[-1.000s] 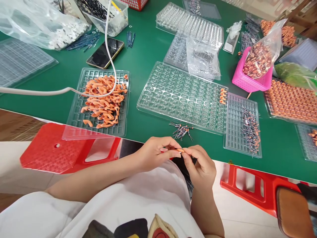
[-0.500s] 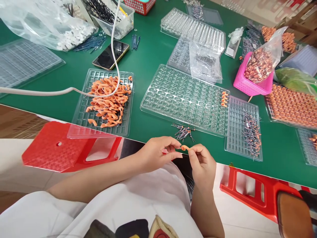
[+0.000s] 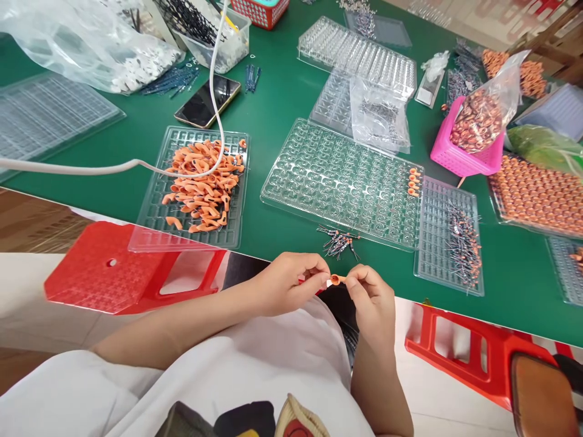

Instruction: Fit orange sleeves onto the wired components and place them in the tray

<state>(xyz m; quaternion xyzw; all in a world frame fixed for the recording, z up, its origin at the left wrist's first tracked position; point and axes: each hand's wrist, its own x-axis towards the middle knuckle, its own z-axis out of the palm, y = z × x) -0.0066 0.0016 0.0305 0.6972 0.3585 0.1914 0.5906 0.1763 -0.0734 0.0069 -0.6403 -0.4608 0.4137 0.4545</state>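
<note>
Pinching a hollow orange casing [image 3: 336, 280] by its narrow end in the right hand [image 3: 372, 303], at the near edge of the green tabletop [image 3: 273, 243]. Holding the left hand [image 3: 298, 282] by its open end, fingertips close together; cannot tell whether gripping it. Facing loose wired components [image 3: 340, 243], a clear blister tray [image 3: 337, 185] beyond, and heaped orange casings [image 3: 204, 191] at left.
</note>
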